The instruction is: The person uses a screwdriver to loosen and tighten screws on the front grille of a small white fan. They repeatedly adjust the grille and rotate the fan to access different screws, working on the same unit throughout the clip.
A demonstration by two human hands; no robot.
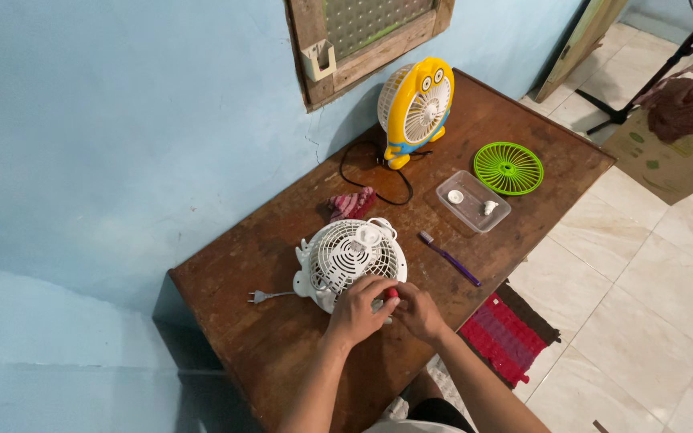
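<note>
A small white fan (345, 258) lies on its back on the brown wooden table (282, 337), grille up, its plug (260, 297) trailing to the left. My left hand (356, 307) rests on the fan's near rim. My right hand (416, 309) sits beside it, fingers closed around a small tool with a red handle (392, 293) held at the fan's edge. Both hands touch at the fan's lower right side.
A purple toothbrush (447, 256) lies right of the fan. Farther back are a clear plastic tray (472, 200) with small white parts, a green fan grille (508, 167), a yellow fan (415, 104) standing by the blue wall, a black cord and a red cloth (351, 204).
</note>
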